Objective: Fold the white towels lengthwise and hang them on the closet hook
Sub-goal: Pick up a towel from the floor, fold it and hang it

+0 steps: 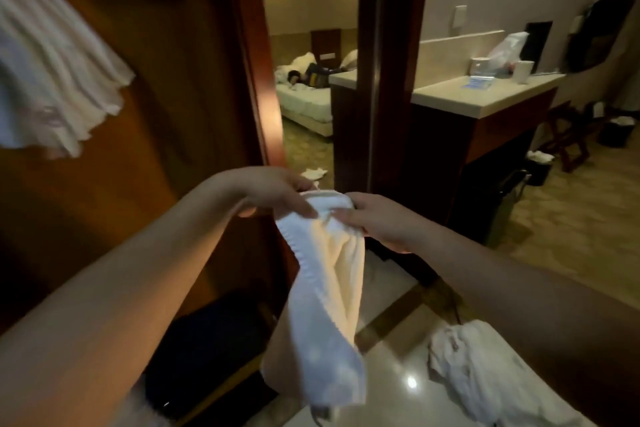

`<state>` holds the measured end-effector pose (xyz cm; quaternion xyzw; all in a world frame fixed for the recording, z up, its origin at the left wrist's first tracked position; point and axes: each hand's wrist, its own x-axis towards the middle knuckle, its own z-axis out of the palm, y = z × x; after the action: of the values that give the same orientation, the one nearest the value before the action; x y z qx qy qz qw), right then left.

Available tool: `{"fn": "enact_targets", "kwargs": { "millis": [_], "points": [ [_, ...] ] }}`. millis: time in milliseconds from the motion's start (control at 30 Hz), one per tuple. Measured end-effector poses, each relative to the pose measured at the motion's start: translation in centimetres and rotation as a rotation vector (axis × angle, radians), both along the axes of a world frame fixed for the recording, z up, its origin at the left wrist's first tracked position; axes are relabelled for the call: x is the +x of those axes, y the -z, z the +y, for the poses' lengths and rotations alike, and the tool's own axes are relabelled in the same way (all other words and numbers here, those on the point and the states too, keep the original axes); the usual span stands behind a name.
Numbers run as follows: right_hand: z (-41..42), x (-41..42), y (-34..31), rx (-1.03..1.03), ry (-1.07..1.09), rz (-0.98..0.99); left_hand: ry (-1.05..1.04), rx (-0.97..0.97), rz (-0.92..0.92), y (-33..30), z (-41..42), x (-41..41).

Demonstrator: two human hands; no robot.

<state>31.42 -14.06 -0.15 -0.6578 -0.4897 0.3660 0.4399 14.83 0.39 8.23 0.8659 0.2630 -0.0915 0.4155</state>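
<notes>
Your left hand (pixel 277 194) and right hand (pixel 377 218) both pinch the top edge of a white towel (pixel 329 288), which hangs before the wooden closet door (pixel 156 97). You're mid-fold, I judge; next, match the long edges, then lift toward the hook, unseen here.

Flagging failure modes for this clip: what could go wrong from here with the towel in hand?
1. Both hands, left hand and right hand, pinch only the top edge of the white towel; the bunched length below may twist, spoiling a lengthwise fold.
2. Its low end hangs near the glossy floor and could drag.
3. A crumpled towel lies underfoot, a possible trip.
</notes>
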Motion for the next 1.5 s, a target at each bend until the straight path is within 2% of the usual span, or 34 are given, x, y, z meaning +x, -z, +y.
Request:
{"fn": "enact_targets", "kwargs": {
  "millis": [100, 233, 333, 433, 567, 733, 800, 867, 933, 1000, 1067, 1133, 1267, 1367, 1500],
  "points": [
    [1.6, -6.5, -0.1, 0.098, 0.001, 0.134, -0.131, 0.034, -0.027, 0.8, 1.5, -8.9],
    [3.6, -15.9, -0.2, 0.130, -0.022, 0.058, -0.339, -0.227, -0.381, 2.1, 2.3, -20.0],
    [5.1, -23.0, -1.4, 0.154, -0.085, -0.009, -0.400, -0.259, -0.539, 2.6, 2.4, -26.3],
    [6.5, -29.1, -3.8, 0.210, -0.133, -0.062, -0.394, -0.197, -0.584, 2.5, 2.1, -30.8],
    [8.4, -33.9, -6.7, 0.318, -0.087, -0.061, -0.441, -0.215, -0.642, 1.9, 2.0, -36.3],
    [9.7, -37.3, -9.2, 0.402, -0.078, -0.022, -0.503, 0.018, -0.323, 4.9, 1.6, -40.2],
    [10.1, -38.3, -9.7, 0.425, -0.098, -0.057, -0.563, 0.078, -0.277, 6.1, 1.3, -41.5],
    [10.1, -38.9, -9.9, 0.430, -0.105, -0.065, -0.638, 0.127, -0.342, 6.5, 1.2, -43.2],
    [10.0, -39.3, -10.0, 0.406, -0.131, -0.073, -0.714, 0.134, -0.521, 6.4, 1.4, -44.7],
    [9.9, -39.4, -10.3, 0.337, -0.181, -0.178, -0.731, 0.173, -0.648, 5.5, 1.7, -45.7],
    [9.9, -39.3, -10.7, 0.283, -0.219, -0.282, -0.700, 0.228, -0.676, 4.5, 2.0, -46.3],
    [9.9, -39.0, -11.3, 0.326, -0.177, -0.325, -0.682, 0.305, -0.630, 3.9, 2.5, -47.0],
    [10.0, -37.9, -11.8, 0.460, -0.015, -0.284, -0.657, 0.440, -0.337, 4.7, 3.8, -48.9],
    [10.4, -37.3, -11.0, 0.482, 0.052, -0.271, -0.685, 0.521, -0.174, 6.3, 4.8, -50.7],
    [10.8, -35.6, -9.9, 0.465, 0.173, -0.139, -0.795, 0.562, -0.033, 7.7, 6.3, -54.3]
  ]
}}
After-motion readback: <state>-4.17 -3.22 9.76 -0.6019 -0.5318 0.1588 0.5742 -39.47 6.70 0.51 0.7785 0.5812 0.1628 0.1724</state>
